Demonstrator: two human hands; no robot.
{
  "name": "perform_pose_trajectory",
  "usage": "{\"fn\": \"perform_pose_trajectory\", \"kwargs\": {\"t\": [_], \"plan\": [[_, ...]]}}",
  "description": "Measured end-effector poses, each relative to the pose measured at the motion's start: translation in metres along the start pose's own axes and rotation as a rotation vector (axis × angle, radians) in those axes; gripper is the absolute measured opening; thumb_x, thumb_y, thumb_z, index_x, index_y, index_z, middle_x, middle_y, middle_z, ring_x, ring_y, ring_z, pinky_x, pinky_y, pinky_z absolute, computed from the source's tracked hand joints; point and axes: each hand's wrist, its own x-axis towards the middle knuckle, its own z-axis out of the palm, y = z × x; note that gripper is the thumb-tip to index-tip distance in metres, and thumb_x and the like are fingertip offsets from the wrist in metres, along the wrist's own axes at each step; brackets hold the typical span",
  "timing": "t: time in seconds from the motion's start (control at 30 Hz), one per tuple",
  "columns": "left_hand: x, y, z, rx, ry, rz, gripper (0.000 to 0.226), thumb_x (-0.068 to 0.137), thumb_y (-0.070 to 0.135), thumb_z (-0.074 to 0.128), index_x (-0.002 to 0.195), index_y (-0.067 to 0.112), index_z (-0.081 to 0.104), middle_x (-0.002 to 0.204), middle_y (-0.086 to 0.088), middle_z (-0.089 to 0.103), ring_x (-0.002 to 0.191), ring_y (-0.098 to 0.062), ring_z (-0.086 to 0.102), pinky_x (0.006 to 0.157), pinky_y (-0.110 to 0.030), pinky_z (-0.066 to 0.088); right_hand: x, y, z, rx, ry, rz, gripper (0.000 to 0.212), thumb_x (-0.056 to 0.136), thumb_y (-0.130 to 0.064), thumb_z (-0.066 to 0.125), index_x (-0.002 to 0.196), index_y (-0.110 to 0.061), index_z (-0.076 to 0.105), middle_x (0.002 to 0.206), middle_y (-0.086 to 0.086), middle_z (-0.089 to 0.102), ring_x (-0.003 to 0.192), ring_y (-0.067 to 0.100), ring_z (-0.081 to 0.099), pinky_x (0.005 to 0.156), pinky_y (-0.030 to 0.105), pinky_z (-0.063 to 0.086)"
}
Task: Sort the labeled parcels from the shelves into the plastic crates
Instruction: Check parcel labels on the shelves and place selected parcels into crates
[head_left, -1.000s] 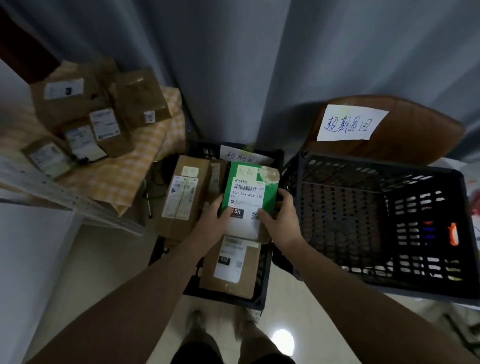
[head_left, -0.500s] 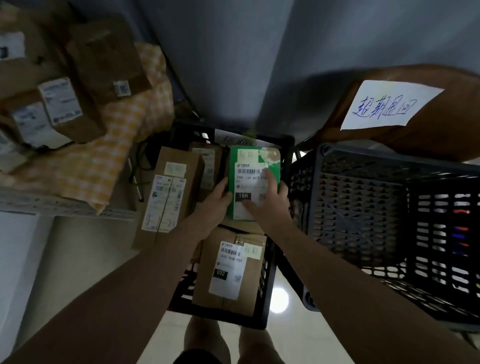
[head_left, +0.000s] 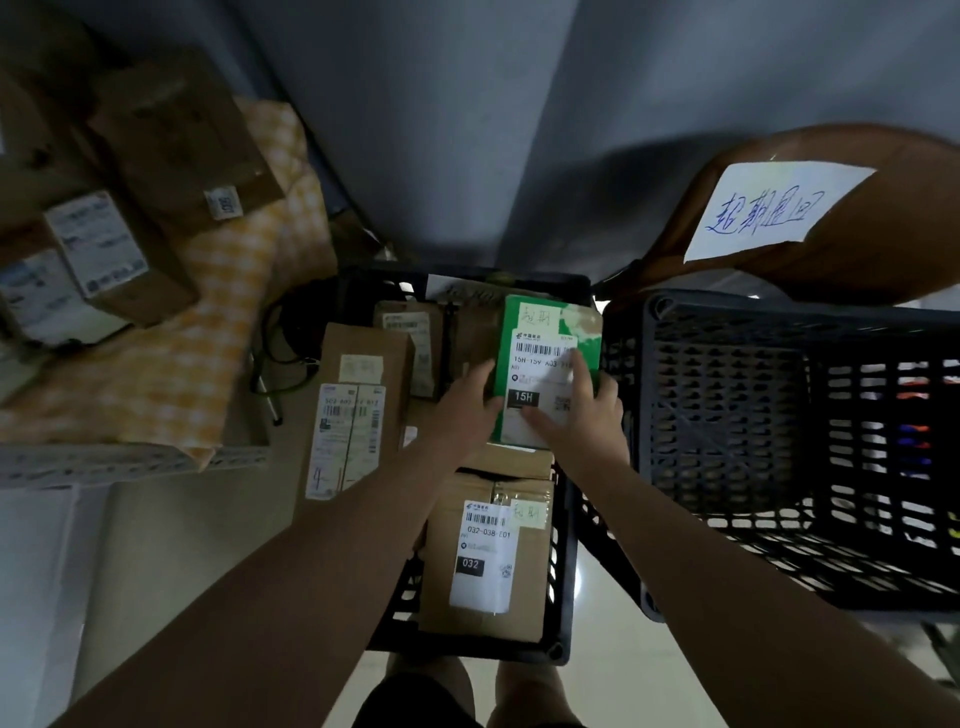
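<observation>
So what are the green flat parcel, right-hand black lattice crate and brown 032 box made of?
Green flat parcel: probably printed cardboard, crisp edges, paper label. Right-hand black lattice crate: moulded plastic, uniform perforated walls. Brown 032 box: matte cardboard, glossy taped seam.

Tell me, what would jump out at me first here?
A bright green parcel with a white label lies atop the brown boxes in the black crate at centre, with the left hand and right hand on it. To the right stands a second dark crate, and above it a handwritten paper sign.
</observation>
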Motion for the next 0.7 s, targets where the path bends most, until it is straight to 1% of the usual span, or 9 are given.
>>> {"fn": "perform_pose_trajectory", "kwargs": {"t": [0.1,0.2,0.33,0.43,0.5,0.57,0.7], "plan": [[-0.007,0.000,-0.007,0.123,-0.008,0.018,0.053,0.101,0.021,0.045,0.150,0.018,0.025,0.147,-0.010,0.041,0.131,-0.025,0.044,0.103,-0.043,0.043,-0.005,-0.002,-0.005,-0.036,0.015,-0.020,0.085,0.088,-0.049,0.061,0.153,-0.031,0.009,0.155,0.012,0.014,0.141,0.031,0.017,0.100,0.049,0.040],[-0.021,0.004,-0.018,0.310,-0.007,0.082,0.053,0.101,0.023,0.043,0.150,0.016,0.025,0.146,-0.012,0.041,0.130,-0.026,0.044,0.103,-0.041,0.042,-0.012,-0.002,-0.016,-0.019,0.049,-0.023,0.075,0.093,-0.042,0.054,0.152,-0.027,0.012,0.155,0.012,0.016,0.140,0.032,0.017,0.105,0.049,0.036],[-0.050,0.014,-0.040,0.492,0.089,0.128,0.051,0.100,0.027,0.043,0.148,0.016,0.030,0.143,-0.012,0.043,0.128,-0.026,0.044,0.102,-0.040,0.042,-0.031,-0.004,-0.042,-0.084,0.046,-0.095,0.065,0.096,-0.039,0.049,0.151,-0.023,0.018,0.155,0.012,0.018,0.140,0.032,0.019,0.105,0.050,0.035],[-0.083,0.027,-0.060,0.501,0.209,0.100,0.050,0.100,0.029,0.045,0.147,0.015,0.034,0.146,-0.012,0.038,0.131,-0.028,0.040,0.103,-0.040,0.039,-0.047,-0.014,-0.067,-0.141,0.049,-0.196,0.064,0.097,-0.039,0.048,0.151,-0.019,0.021,0.155,0.011,0.021,0.140,0.031,0.020,0.107,0.047,0.034],[-0.106,0.039,-0.073,0.460,0.290,0.072,0.050,0.099,0.029,0.047,0.146,0.015,0.035,0.144,-0.014,0.040,0.127,-0.030,0.044,0.102,-0.038,0.040,-0.058,-0.027,-0.087,-0.145,0.055,-0.283,0.063,0.097,-0.039,0.048,0.151,-0.017,0.022,0.154,0.011,0.024,0.140,0.031,0.022,0.109,0.044,0.031],[-0.128,0.058,-0.086,0.458,0.374,0.073,0.051,0.099,0.029,0.048,0.146,0.013,0.035,0.141,-0.016,0.042,0.125,-0.032,0.045,0.102,-0.038,0.040,-0.072,-0.043,-0.108,-0.107,0.080,-0.393,0.062,0.097,-0.038,0.048,0.150,-0.016,0.024,0.152,0.010,0.028,0.139,0.030,0.026,0.110,0.042,0.030],[-0.178,0.103,-0.097,0.459,0.562,0.129,0.052,0.098,0.030,0.048,0.146,0.013,0.035,0.140,-0.014,0.045,0.126,-0.031,0.045,0.103,-0.040,0.040,-0.110,-0.067,-0.152,-0.037,0.121,-0.637,0.058,0.098,-0.036,0.049,0.149,-0.017,0.027,0.149,0.009,0.033,0.135,0.028,0.031,0.108,0.040,0.032]]}}
